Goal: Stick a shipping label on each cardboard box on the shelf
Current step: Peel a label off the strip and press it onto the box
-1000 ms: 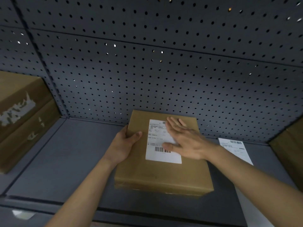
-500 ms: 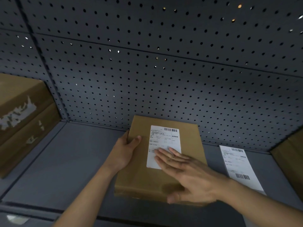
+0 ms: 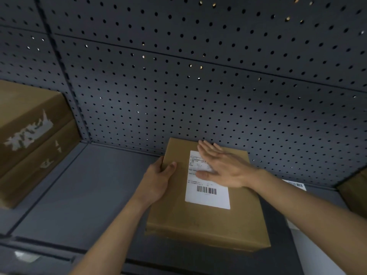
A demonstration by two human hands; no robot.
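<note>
- The right hand (image 3: 224, 167) lies flat with the fingers straight and close together. The palm and thumb press on the upper part of the white rectangular shipping label (image 3: 208, 197), I think to make the glue hold and to push out air.
- The left hand (image 3: 158, 179) grips the left edge of the flat brown cardboard box (image 3: 208, 225). The thumb is on the top face and the other fingers are curled round the side. This probably stops the box from sliding while the other hand presses.
- The label sits on the top face of this box, with the long sides parallel to the box sides. Its lower half looks smooth, and the black barcode is free to see.
- The cardboard is matte and plain. The front edge looks a little soft and worn.
- The box lies in the middle of the dark grey metal shelf (image 3: 79, 191), with its far end close to the grey perforated back panel (image 3: 198, 96).
- On the right, behind the right forearm, a second white printed label (image 3: 296, 184) lies on the shelf, mostly hidden.
- At the left stands a larger brown cardboard box (image 3: 29, 135) with torn white paper remains on its side. The corner of another brown box (image 3: 355, 195) shows at the right edge; whether it has a label I cannot tell.
</note>
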